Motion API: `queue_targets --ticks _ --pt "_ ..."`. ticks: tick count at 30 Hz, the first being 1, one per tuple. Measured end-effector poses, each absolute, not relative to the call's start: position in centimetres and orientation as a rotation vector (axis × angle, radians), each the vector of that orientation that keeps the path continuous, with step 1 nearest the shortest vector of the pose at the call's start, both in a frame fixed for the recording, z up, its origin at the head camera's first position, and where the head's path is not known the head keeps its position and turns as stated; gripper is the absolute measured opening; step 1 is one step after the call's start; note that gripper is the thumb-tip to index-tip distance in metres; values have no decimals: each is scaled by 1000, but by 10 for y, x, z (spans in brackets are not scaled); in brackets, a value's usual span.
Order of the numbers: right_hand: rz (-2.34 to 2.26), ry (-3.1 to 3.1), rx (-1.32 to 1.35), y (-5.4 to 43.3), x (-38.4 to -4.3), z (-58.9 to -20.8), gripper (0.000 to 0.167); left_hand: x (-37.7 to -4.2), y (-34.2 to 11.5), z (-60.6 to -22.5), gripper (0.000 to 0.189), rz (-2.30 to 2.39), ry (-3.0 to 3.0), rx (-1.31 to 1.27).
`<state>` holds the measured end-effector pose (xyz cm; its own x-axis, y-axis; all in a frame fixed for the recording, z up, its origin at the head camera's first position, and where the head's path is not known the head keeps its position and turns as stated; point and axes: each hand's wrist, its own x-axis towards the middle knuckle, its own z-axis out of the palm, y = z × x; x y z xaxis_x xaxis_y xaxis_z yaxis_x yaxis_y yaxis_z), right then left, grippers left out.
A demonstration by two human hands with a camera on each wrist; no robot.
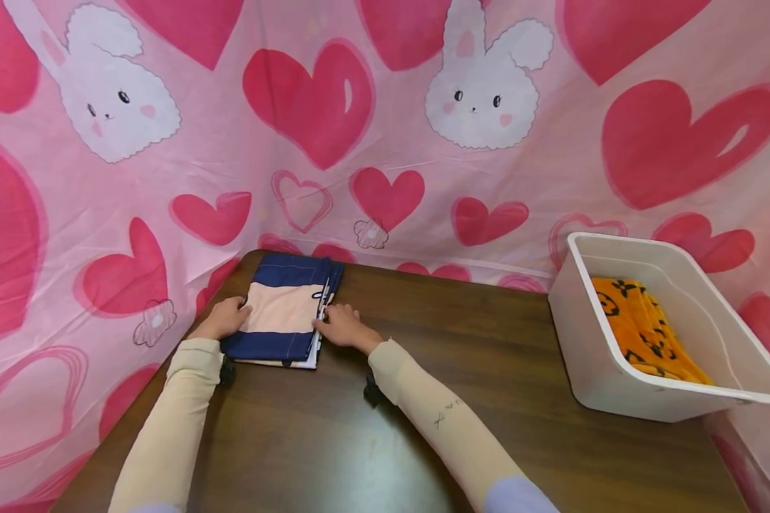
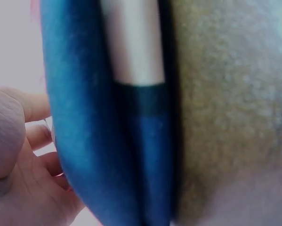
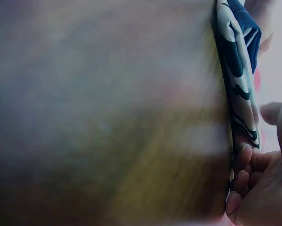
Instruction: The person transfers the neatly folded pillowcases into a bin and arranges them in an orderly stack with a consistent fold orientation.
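Observation:
A folded cloth (image 1: 282,308) with navy ends and a pale peach middle band lies at the far left of the table. White and dark patterned layers show along its right side. My left hand (image 1: 223,318) holds its left edge, thumb near the top face. On the opposite edge, my right hand (image 1: 348,329) pinches the layers. The left wrist view shows the cloth (image 2: 84,117) close up, with fingers of the left hand (image 2: 28,174) behind its side. In the right wrist view, curled fingers of the right hand (image 3: 268,183) meet the cloth's patterned edge (image 3: 239,80).
A white plastic bin (image 1: 567,342) stands at the right of the brown wooden table (image 1: 462,335). Inside it lies an orange cloth (image 1: 648,331) with black markings. Pink heart-and-rabbit fabric (image 1: 417,157) hangs behind and beside the table.

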<state>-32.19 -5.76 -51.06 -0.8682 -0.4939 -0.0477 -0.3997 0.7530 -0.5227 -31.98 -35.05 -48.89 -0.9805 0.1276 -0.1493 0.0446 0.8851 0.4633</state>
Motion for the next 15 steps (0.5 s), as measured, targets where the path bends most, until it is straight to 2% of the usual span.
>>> queue_targets --ticks 10,13,15 --pt "-676 2845 -584 -67 -324 -509 50 -319 -342 -481 59 655 2857 147" --pt "-655 2840 -573 -69 -321 -508 49 -318 -343 -482 57 651 2856 171" --pt "-666 2820 -575 -70 -321 -507 42 -317 -345 -482 55 643 2851 185"
